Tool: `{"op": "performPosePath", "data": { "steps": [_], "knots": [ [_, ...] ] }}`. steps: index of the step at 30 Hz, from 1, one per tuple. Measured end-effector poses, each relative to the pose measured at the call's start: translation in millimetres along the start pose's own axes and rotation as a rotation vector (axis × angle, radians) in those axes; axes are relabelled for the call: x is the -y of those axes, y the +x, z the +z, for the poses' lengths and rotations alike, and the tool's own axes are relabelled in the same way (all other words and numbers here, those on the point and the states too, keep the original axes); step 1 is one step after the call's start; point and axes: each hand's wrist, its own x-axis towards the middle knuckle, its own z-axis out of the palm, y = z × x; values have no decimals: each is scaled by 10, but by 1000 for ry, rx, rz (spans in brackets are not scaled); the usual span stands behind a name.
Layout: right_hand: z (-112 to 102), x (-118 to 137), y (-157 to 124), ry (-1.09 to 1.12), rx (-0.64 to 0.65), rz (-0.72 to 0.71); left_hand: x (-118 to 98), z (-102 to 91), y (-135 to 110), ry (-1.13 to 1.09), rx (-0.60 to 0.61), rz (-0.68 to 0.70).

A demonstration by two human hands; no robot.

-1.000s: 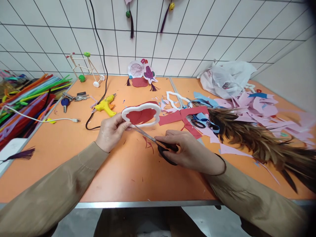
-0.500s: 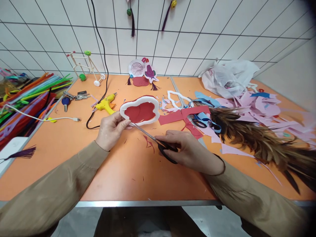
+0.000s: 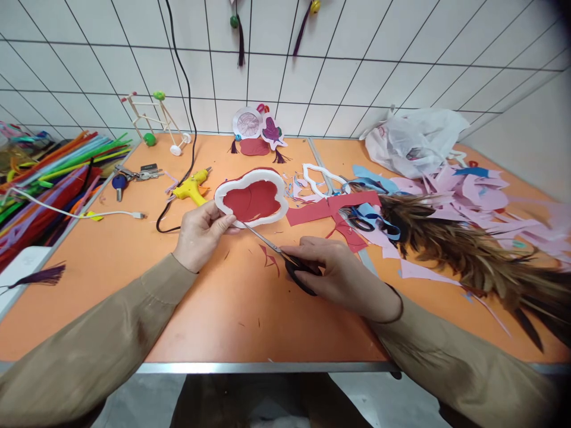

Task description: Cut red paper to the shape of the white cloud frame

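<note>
My left hand pinches the lower left edge of a red cloud-shaped piece with a raised white rim, holding it up over the table. In my right hand is a pair of scissors with black handles, fingers closed round the loops. The blades reach the lower edge of the cloud-shaped piece, close to my left thumb. Small red paper trimmings lie on the table just below the blades.
A yellow glue gun with a black cord lies behind my left hand. Red paper strips, pink paper scraps and brown feathers spread to the right. Pipe cleaners pile at left; finished ornaments lean by the wall.
The cloud-shaped piece has tilted slightly, showing a bit more of its face. The scissor loops have drawn a little closer together; both hands stay almost in place.
</note>
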Motion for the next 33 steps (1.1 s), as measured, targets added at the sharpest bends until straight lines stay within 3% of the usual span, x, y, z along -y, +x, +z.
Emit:
{"op": "performPosePath", "data": {
  "steps": [13,21,33],
  "knots": [
    [2,40,-37,-140,-38,40,31,-9,-25,25,59,63],
    [20,7,1,15,-35,-64,4,-7,-19,-3,41,74],
    [59,-31,0,79,-34,-63,-18,6,-13,-26,21,40]
  ]
}}
